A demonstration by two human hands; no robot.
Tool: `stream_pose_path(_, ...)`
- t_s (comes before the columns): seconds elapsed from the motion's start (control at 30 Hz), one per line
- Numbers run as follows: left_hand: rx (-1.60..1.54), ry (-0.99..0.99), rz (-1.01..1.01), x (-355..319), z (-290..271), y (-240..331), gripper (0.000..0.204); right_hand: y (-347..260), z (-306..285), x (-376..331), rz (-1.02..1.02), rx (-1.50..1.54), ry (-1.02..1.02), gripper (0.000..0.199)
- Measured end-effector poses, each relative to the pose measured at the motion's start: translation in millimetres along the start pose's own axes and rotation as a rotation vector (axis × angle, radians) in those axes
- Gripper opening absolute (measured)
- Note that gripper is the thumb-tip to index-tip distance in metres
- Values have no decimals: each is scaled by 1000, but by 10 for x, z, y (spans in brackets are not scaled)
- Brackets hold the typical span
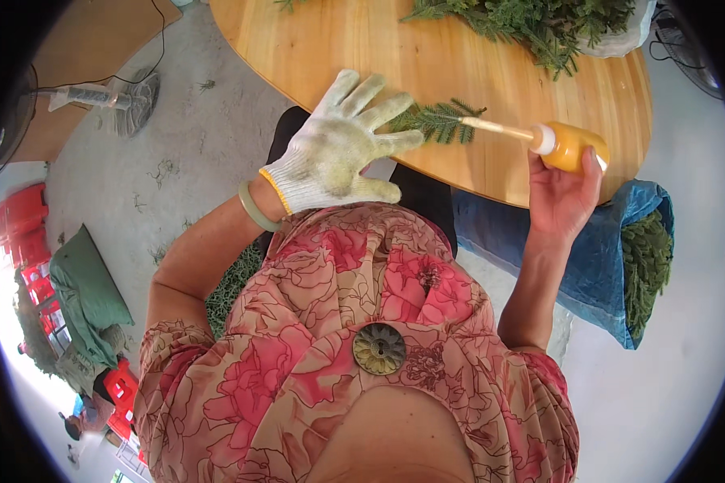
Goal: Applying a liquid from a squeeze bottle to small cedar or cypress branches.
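My left hand (338, 145) wears a whitish knit work glove with a yellow cuff edge. Its fingers are spread, palm down at the table's near edge. A small green evergreen sprig (443, 122) lies beside its fingertips; whether the glove presses on it I cannot tell. Bare, my right hand (568, 189) is closed around a squeeze bottle (573, 147) with yellow-orange contents and a white collar, tilted on its side. A thin pale tan stem or nozzle (499, 129) runs from the bottle's mouth leftward to the sprig.
The round wooden table (338, 40) holds a heap of evergreen branches (540, 28) at its far right. A blue sack (596, 274) of greenery stands below on the right. Fans (685, 48) stand at both sides, and a green sack (89, 282) lies left.
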State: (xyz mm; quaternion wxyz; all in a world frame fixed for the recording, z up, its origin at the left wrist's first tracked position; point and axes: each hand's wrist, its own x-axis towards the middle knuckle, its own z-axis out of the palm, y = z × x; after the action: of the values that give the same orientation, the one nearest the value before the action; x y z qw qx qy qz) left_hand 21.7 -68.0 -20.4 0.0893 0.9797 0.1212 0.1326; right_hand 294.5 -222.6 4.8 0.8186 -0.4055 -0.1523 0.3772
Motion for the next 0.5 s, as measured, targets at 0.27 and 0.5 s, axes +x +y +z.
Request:
stream_pose_path(0.27,12,-26,-9,20,-16,13,81,241,-29,-141,-166,-228,60,29)
stream_pose_path(0.5,11,-17,-2,25,-21,20,82,304,46,-151,-232,-262,82,28)
